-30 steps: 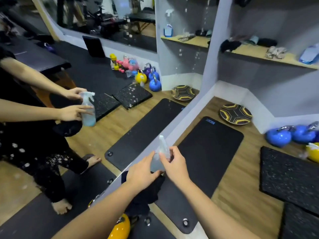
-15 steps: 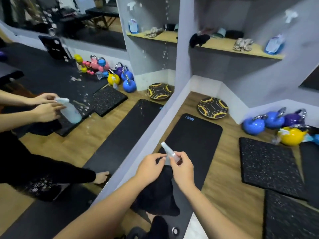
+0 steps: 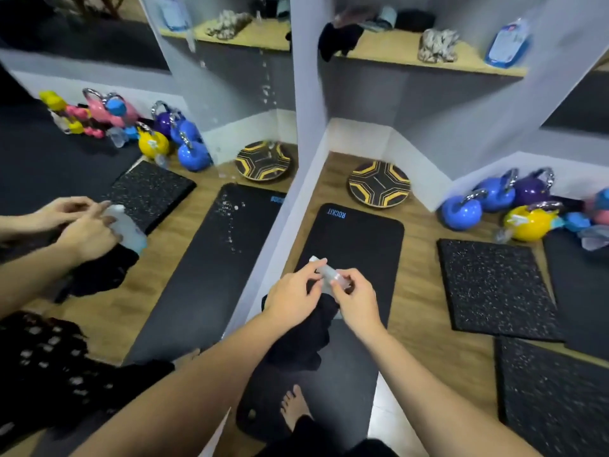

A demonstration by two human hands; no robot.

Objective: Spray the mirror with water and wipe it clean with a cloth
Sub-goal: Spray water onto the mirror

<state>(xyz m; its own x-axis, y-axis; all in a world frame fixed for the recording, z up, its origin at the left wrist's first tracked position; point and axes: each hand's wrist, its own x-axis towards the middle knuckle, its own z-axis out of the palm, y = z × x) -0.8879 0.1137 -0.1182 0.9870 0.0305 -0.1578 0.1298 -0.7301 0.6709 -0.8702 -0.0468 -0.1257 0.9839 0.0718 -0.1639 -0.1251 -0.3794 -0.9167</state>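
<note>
Your left hand (image 3: 291,300) and right hand (image 3: 357,300) met in front of you, low over the black mat (image 3: 359,239), just right of the mirror (image 3: 138,133). Both held the small spray bottle (image 3: 326,273). It lay tilted, with its white head pointing up and to the left. The fingers of your left hand were curled around the head end in a narrow grip. The thumb and fingers of your right hand pinched the clear body of the bottle. How much water was inside, I cannot tell, because your fingers hid most of it. The black cloth (image 3: 306,338) hung under your left hand; it seemed tucked in that palm, but the exact hold was hidden.

The mirror stood at your left, and water drops (image 3: 230,219) sat on its glass, in a vertical line and in a patch lower down. It reflected your hands with the bottle and the cloth.

On the wooden floor (image 3: 425,308) to the right were a round balance board (image 3: 379,184), kettlebells (image 3: 494,202) in blue, purple and yellow, and speckled rubber tiles (image 3: 494,288). The shelf (image 3: 412,56) above carried a dark cloth, a pale crumpled rag and a blue spray bottle. Your bare foot (image 3: 293,407) stood on the mat.
</note>
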